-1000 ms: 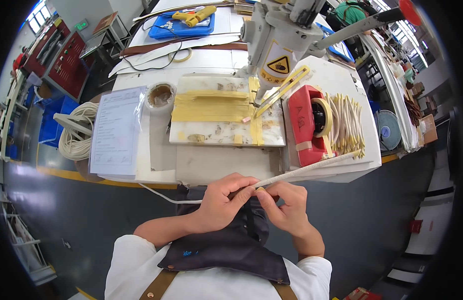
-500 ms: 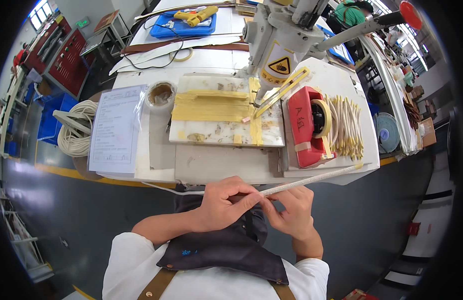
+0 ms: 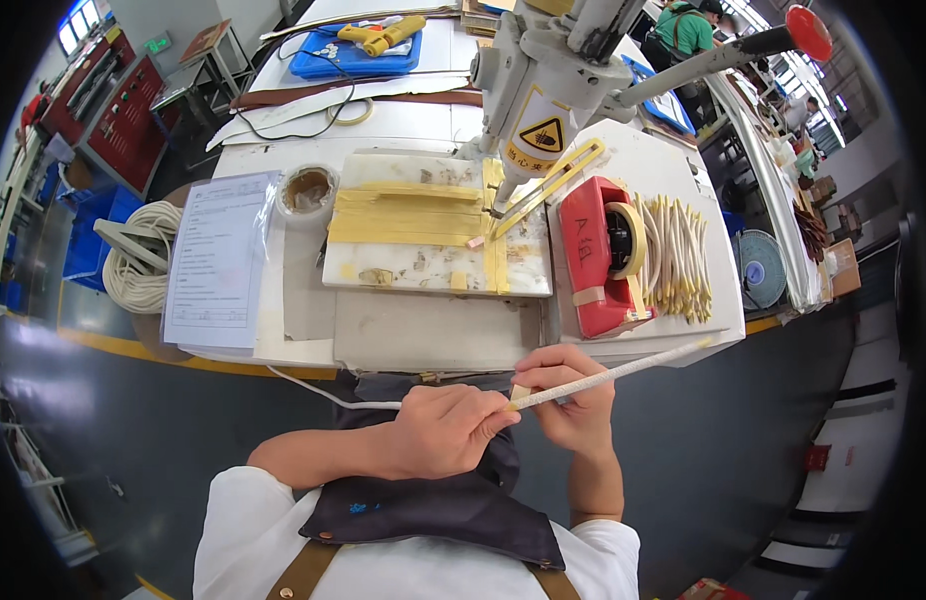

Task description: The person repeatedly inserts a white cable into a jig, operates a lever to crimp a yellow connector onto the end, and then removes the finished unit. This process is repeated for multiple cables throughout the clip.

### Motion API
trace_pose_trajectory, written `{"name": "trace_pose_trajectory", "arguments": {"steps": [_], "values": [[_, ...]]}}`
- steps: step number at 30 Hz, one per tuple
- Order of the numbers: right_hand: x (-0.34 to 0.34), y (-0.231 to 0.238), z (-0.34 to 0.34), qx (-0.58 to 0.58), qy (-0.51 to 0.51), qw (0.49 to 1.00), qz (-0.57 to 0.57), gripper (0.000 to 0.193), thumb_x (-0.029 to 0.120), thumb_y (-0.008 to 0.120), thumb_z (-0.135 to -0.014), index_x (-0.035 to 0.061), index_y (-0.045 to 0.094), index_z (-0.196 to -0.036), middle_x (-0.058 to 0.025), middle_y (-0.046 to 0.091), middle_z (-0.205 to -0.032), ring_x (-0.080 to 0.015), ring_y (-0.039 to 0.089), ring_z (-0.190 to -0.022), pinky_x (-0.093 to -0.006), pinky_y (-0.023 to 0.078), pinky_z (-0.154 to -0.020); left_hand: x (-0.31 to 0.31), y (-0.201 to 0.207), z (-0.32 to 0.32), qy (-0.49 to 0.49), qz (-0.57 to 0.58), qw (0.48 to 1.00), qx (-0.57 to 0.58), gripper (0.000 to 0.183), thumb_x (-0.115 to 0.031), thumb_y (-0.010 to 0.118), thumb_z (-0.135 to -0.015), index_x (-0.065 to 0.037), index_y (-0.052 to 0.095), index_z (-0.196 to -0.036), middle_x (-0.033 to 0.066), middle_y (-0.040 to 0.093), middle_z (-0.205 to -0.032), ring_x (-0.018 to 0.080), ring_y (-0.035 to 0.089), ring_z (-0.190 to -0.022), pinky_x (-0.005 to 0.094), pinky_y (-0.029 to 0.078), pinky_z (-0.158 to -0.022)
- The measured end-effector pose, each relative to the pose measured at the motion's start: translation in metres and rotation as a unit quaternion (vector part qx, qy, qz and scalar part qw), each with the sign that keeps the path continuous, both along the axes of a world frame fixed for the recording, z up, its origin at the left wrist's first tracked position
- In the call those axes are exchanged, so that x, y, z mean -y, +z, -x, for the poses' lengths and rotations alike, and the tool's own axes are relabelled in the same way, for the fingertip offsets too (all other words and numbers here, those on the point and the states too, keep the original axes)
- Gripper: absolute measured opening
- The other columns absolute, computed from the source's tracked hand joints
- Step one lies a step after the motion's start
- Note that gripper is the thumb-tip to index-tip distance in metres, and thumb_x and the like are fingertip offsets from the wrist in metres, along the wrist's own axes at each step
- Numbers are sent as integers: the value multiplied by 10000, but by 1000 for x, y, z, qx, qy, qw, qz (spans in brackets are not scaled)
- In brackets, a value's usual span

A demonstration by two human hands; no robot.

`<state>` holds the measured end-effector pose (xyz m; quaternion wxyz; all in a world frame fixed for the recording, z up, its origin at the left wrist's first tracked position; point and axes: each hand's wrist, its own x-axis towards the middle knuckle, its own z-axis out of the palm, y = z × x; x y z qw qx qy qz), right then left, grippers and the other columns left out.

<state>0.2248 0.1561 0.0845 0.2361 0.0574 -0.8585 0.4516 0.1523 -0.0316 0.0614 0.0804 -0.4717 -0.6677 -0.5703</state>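
Observation:
A white cord (image 3: pixel 623 370) runs across in front of my body, its right end wrapped in yellow tape. My left hand (image 3: pixel 448 425) is closed, pinching the cord between thumb and fingers beside a yellowish taped spot. Close by on the right, my right hand (image 3: pixel 568 400) has bent fingers around a small beige strip of tape (image 3: pixel 521 393) at the cord, which passes over these fingers. Beyond the hands stands a red tape dispenser (image 3: pixel 591 285) with a roll of yellow tape. Beside it lies a bundle of short white cords (image 3: pixel 673 255) with yellow-taped ends.
A lever press (image 3: pixel 528 110) with a red knob (image 3: pixel 809 33) rises over a white board (image 3: pixel 368 275) covered partly in yellow tape. Left of it are a clear tape roll (image 3: pixel 307 190), a printed sheet (image 3: pixel 218 290) and a cord coil (image 3: pixel 138 270). A blue tray (image 3: pixel 318 62) lies farther back.
My right hand's fingers have lifted and spread around the cord, and the beige strip now shows. My left hand has shifted slightly down. The view has moved a little to the right.

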Motion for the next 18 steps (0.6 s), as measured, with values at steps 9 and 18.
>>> {"name": "trace_pose_trajectory", "arguments": {"steps": [9,18], "values": [[9,-21,-7,-10,-17,986,165,437,-104,775,-770,15,706,-1185,-91,736,-849,-168,706,-694,-286,561,-607,10,6,19,-349,132,682,629,273,-219,638,-1044,35,676,-951,21,588,-628,48,474,-501,225,355,-447],[24,-23,-7,13,-25,950,310,544,-13,814,-825,-39,606,-1327,-205,644,-1250,-244,682,-1065,-355,589,-847,10,-1,17,-327,100,682,647,225,-183,626,-1044,21,683,-968,52,682,-728,46,502,-521,210,373,-452]]}}
